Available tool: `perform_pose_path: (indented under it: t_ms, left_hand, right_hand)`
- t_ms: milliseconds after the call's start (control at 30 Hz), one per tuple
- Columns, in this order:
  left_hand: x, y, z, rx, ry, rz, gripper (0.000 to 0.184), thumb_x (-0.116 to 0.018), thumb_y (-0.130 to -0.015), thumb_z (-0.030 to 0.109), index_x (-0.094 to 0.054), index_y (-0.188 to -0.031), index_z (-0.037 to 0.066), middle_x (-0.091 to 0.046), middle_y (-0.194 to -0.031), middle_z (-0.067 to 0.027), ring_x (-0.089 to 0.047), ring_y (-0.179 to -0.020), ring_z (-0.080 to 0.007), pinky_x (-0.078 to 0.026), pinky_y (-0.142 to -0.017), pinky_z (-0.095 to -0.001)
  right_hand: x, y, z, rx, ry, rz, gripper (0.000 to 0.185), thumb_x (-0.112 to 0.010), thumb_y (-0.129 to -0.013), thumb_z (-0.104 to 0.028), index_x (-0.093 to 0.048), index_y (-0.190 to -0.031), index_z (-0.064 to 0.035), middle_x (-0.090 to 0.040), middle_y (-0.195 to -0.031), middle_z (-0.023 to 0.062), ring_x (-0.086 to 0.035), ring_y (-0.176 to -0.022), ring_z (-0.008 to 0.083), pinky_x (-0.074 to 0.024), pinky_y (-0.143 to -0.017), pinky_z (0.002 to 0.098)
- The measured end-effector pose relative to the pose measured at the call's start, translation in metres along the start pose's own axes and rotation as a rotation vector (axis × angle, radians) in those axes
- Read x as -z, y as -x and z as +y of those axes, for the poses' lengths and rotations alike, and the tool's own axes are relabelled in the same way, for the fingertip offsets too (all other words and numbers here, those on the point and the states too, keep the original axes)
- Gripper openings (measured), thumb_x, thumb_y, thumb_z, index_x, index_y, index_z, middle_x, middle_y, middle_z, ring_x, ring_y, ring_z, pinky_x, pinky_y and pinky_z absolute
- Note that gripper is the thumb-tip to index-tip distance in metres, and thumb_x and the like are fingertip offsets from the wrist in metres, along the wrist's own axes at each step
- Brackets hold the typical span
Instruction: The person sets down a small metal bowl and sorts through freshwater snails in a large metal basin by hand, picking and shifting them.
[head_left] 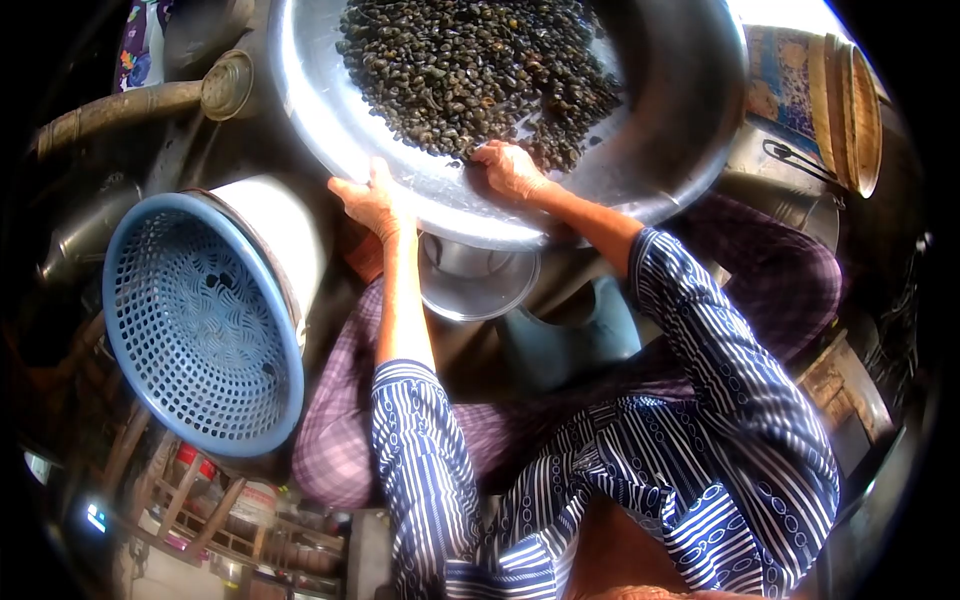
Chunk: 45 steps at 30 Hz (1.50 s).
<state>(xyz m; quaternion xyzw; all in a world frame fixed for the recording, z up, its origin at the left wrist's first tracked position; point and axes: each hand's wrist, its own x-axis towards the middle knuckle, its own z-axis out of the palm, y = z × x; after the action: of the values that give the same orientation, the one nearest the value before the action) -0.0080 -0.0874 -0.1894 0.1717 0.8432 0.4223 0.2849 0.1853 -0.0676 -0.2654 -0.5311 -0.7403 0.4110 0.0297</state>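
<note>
A wide metal basin (pixel 690 130) holds a heap of small dark shells (pixel 470 70). My left hand (pixel 378 205) is at the basin's near left rim, thumb and fingers apart, with nothing visible in it. Inside the basin, at the near edge of the heap, is my right hand (pixel 512 170). Its fingers are curled together at the shells; what they hold, if anything, is hidden. Below the basin's near rim sits a smaller metal bowl (pixel 480 285).
A blue perforated basket (pixel 200 330) leans against a white bucket (pixel 275 220) at the left. A blue-green plastic piece (pixel 575 340) lies near my lap. Worn containers (pixel 800 95) stand at the upper right, and wooden racks (pixel 190 500) at the lower left.
</note>
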Motion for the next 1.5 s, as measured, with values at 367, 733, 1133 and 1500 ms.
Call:
perform_pose_path:
  t_ms: [367, 733, 1133, 1500]
  left_hand:
    - [0.003, 0.003, 0.004, 0.034, 0.029, -0.005, 0.037, -0.056, -0.073, 0.017, -0.037, -0.094, -0.007, -0.053, -0.087, -0.0276, -0.055, -0.081, -0.0354, -0.043, -0.074, -0.042]
    - [0.004, 0.003, 0.003, 0.01, 0.023, 0.006, 0.036, -0.056, -0.073, 0.017, -0.038, -0.093, -0.007, -0.054, -0.086, -0.0264, -0.056, -0.08, -0.0345, -0.044, -0.073, -0.0415]
    - [0.005, 0.003, 0.001, 0.002, 0.011, 0.013, 0.035, -0.056, -0.074, 0.016, -0.038, -0.091, -0.007, -0.053, -0.086, -0.0259, -0.055, -0.079, -0.0333, -0.044, -0.074, -0.04]
    - [0.006, 0.005, 0.003, 0.021, 0.047, 0.003, 0.035, -0.057, -0.073, 0.016, -0.038, -0.092, -0.008, -0.052, -0.088, -0.0253, -0.054, -0.081, -0.0312, -0.043, -0.075, -0.0389]
  right_hand:
    - [-0.013, -0.015, -0.016, -0.07, 0.112, 0.004, 0.015, -0.05, -0.074, -0.011, -0.06, -0.084, -0.0049, -0.054, -0.081, 0.0187, -0.055, -0.071, 0.0307, -0.0469, -0.062, 0.0408]
    - [-0.015, -0.013, -0.033, -0.096, 0.061, 0.063, 0.017, -0.051, -0.074, -0.008, -0.059, -0.088, -0.0046, -0.058, -0.086, 0.0159, -0.057, -0.075, 0.0262, -0.048, -0.068, 0.0373]
    - [-0.007, -0.022, -0.017, -0.205, -0.293, -0.126, 0.037, -0.041, -0.068, 0.008, -0.062, -0.095, -0.0059, -0.062, -0.092, 0.014, -0.059, -0.086, 0.0239, -0.0486, -0.076, 0.0318]
    - [-0.011, -0.014, -0.016, -0.291, -0.48, -0.115, 0.02, -0.059, -0.074, -0.019, -0.064, -0.09, -0.0076, -0.061, -0.095, 0.0117, -0.057, -0.087, 0.0195, -0.0451, -0.082, 0.0311]
